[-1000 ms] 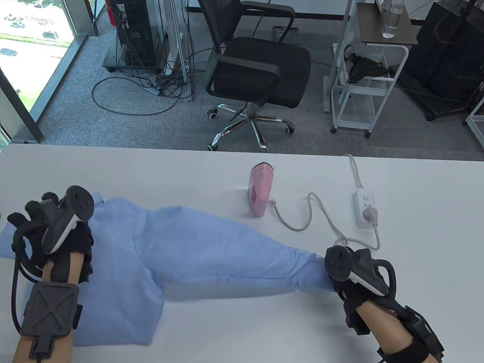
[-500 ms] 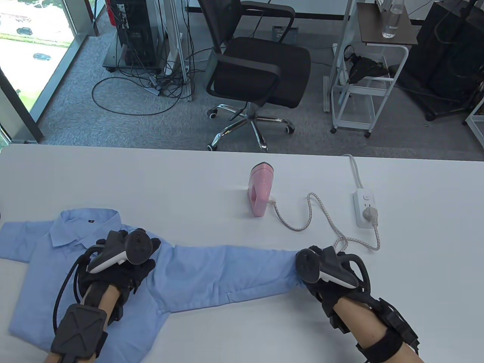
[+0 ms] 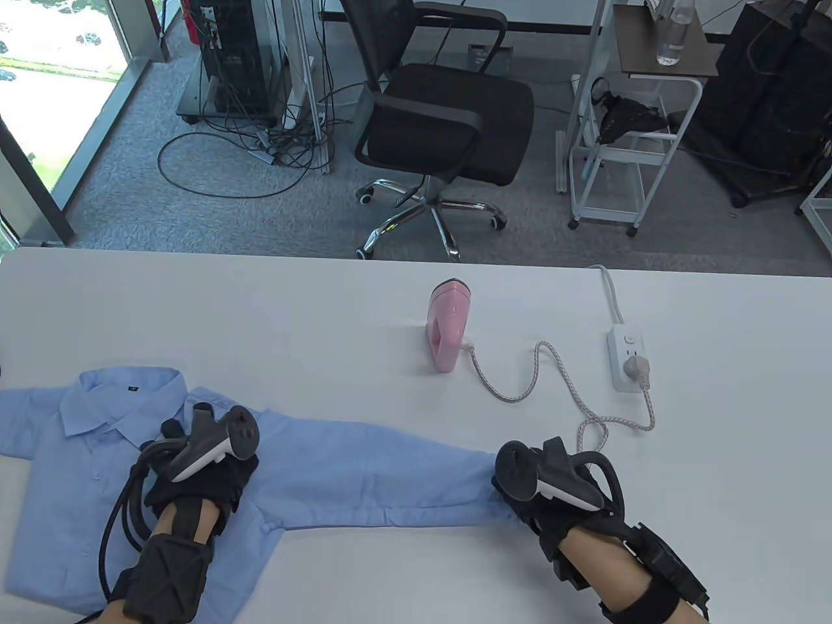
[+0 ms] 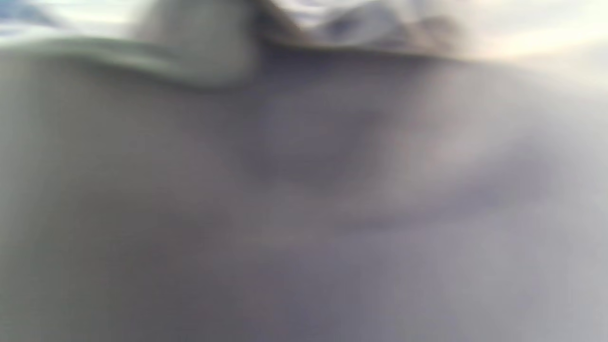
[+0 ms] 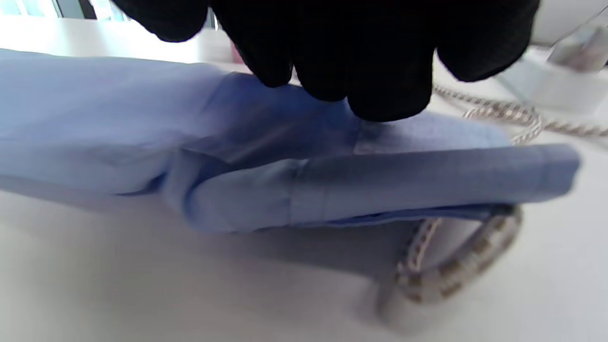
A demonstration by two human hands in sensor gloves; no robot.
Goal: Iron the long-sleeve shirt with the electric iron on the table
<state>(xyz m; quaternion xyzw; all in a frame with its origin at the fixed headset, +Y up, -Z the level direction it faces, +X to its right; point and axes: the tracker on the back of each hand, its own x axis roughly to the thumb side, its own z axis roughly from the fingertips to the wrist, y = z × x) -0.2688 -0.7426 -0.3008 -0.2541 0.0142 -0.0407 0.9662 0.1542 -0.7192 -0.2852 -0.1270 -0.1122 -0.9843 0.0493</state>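
light blue long-sleeve shirt [image 3: 97,468] spread flat at the near left of the white table [image 3: 325,312], collar toward the far side, one sleeve [image 3: 383,481] stretched out rightward along the near edge. left hand [image 3: 201,468] resting palm-down on the shirt's shoulder, just right of the collar; fingers hidden under the tracker, so impossible to tell how curled or spread; left wrist view only a grey blur of close fabric. right hand [image 3: 552,494] at the sleeve's cuff end; in the right wrist view, gloved fingers [image 5: 380,90] bent down onto the top of the cuff [image 5: 427,185], touching the cloth, though whether pinching or merely pressing cannot be told. cuff slightly raised off the table, a loop of braided cord [image 5: 451,266] lying beneath and beside it. pink electric iron [image 3: 447,325] standing upright on its heel near the middle of the table, well apart from both hands and clear of the shirt. cord [image 3: 552,383] snaking from the iron rightward, plugged into a white power strip [image 3: 627,357]. black office chair [image 3: 442,117] on the floor beyond the table.
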